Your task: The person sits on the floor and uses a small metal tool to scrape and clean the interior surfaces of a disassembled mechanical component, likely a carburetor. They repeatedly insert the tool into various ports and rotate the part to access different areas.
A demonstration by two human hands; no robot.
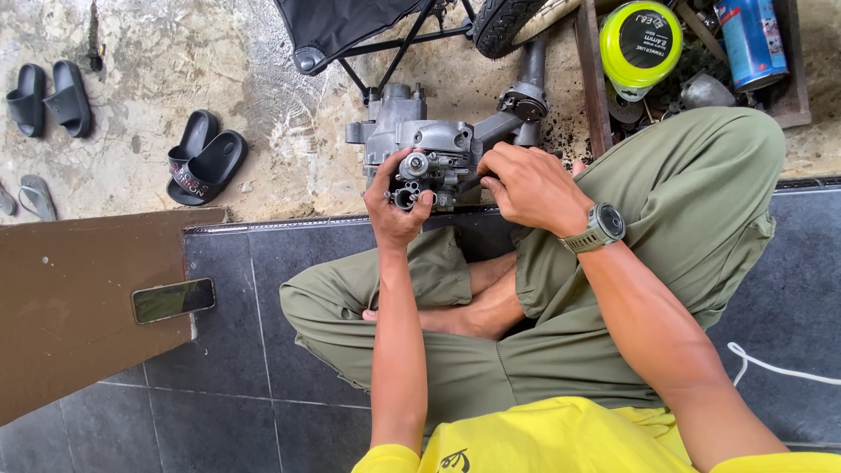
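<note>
Dark phone screen (173,300) on brown board (70,298); round yellow-green spool label (644,37); blue can (751,42).

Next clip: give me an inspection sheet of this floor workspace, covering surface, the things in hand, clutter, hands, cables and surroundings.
Surface: dark tiled floor meeting stained concrete.
Things in hand: grey engine block on the ground; small metal part against it.
Clutter: phone on a brown board; wooden tray holding a yellow-green spool and blue can.
Hands: left hand grips the small metal part; right hand, with wristwatch, fingers on the engine block.
Cables: white cord on the tiles.
Surroundings: black sandals, folding stool, tyre.
</note>
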